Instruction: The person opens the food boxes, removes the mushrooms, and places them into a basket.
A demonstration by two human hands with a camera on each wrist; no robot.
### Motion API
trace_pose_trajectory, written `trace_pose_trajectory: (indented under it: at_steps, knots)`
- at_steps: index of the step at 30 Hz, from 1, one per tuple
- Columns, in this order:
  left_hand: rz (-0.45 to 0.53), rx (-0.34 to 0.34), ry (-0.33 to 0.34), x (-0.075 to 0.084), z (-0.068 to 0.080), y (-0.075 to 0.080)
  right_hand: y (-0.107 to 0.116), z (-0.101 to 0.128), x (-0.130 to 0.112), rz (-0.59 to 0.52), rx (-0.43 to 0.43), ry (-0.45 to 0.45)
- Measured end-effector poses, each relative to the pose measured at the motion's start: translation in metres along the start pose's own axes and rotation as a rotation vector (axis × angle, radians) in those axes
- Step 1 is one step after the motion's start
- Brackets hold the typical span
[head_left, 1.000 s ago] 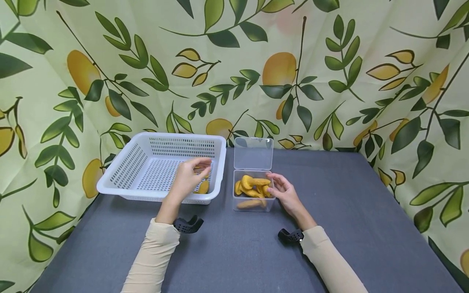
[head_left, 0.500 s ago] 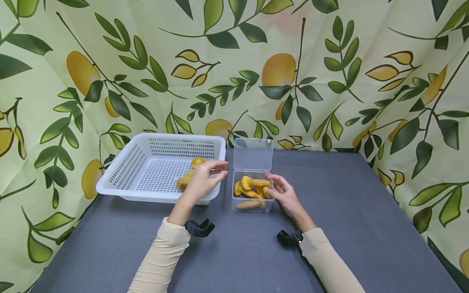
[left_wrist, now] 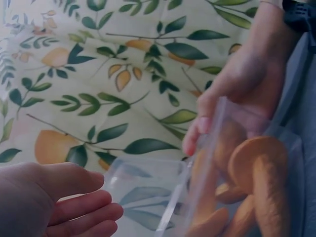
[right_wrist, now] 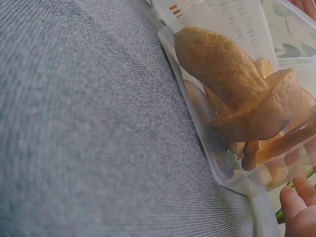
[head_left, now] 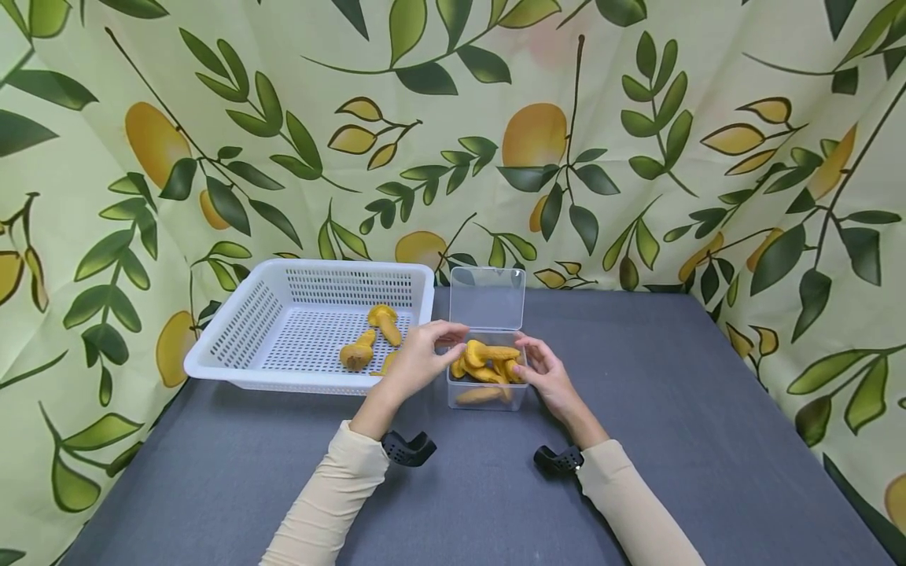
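A clear plastic box (head_left: 454,393) stands on the grey table with its lid (head_left: 488,297) open and upright. Several yellow mushroom-shaped pieces (head_left: 488,355) lie in it, seen close in the left wrist view (left_wrist: 256,168) and the right wrist view (right_wrist: 222,64). My right hand (head_left: 545,369) holds the box's right wall, fingers curled at its corner (left_wrist: 242,84). My left hand (head_left: 418,358) is at the box's left rim, fingers relaxed and holding nothing (left_wrist: 54,197). To the left, a white basket (head_left: 283,383) holds three more yellow pieces (head_left: 384,318).
The grey table (head_left: 672,393) stretches to the right and towards me. A leaf-and-lemon cloth (head_left: 637,157) hangs behind and on both sides. Basket and box stand almost side by side near the back edge.
My left hand left the basket empty and moved right to the box's left rim, uncovering the pieces in the basket. The right hand has stayed on the box.
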State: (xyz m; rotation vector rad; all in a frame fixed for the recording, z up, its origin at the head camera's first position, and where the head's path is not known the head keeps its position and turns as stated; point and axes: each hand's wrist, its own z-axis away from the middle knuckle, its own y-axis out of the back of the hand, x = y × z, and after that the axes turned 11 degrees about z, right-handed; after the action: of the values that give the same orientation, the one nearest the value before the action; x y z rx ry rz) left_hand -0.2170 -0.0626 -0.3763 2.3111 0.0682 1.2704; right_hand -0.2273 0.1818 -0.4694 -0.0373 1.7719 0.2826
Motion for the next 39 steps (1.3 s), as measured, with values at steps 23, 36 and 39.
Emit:
trace_pose_trajectory:
  at_steps: [23, 36, 39]
  knots:
    - [-0.043, -0.089, -0.008, -0.003, -0.011, -0.031, 0.000, 0.001, 0.002, -0.101, 0.000, 0.041]
    - [-0.069, -0.094, 0.012, -0.015, -0.019, -0.043, 0.000, 0.000, 0.000, -0.093, 0.000, 0.036]
    - [-0.078, -0.097, 0.020, -0.018, -0.022, -0.045, 0.000, 0.000, 0.000, -0.083, -0.002, 0.025]
